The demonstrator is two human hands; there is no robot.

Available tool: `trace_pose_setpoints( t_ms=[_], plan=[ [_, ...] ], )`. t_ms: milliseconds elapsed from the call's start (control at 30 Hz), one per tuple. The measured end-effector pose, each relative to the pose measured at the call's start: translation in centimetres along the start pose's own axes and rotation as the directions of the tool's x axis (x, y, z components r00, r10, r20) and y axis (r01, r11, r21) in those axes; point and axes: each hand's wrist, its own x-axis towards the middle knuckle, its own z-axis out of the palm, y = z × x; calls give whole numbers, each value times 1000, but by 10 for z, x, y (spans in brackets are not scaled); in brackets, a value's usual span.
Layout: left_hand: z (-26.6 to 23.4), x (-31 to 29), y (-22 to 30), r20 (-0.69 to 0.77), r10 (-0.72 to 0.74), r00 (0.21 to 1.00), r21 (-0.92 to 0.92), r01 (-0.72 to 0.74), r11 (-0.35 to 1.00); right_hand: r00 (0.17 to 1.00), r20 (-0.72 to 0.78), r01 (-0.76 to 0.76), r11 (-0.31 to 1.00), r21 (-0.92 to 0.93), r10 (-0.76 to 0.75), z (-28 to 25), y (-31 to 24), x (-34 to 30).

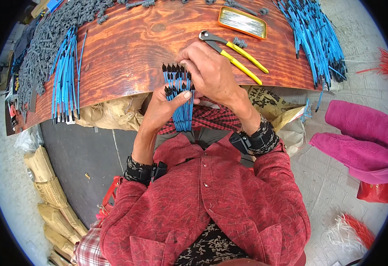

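My left hand (159, 111) is wrapped round a bundle of thin blue rods (183, 116) with black pointed tips, its thumb lying across them. The bundle stands at the near edge of the table, tips up, and its lower end hangs over my lap. My right hand (209, 71) is closed at the right side of the black tips. Its fingertips are partly hidden, so what they pinch cannot be made out. Beyond it lie end-cutting pliers (243, 60) with yellow handles, spread apart, beside a small grey ribbed plastic piece (239, 42).
On the brown wood-grain table (123, 48) sit an orange-rimmed tin (242, 23) of thin silvery pins, a grey plastic parts heap (54, 40) and blue rods at left (66, 77) and right (315, 42). Sacks (109, 111) lie underneath; pink towels (360, 133) are at right.
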Motion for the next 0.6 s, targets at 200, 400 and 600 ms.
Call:
trace_pose_setpoints(
  t_ms=[200, 400, 600],
  plan=[
    [2, -3, 5, 4, -15, 1000, 42, 15, 999, 1000, 0, -3, 1000, 3, 3, -3, -4, -1],
    [1, -1, 2, 8, -11, 1000, 34, 11, 999, 998, -1, -61, 989, 138, 62, 4, 0, -1],
    [1, 1, 4, 0, -57, 998, 8, 57, 998, 943, 142, -332, 883, 331, 302, 8, 4, -5]
  ],
)
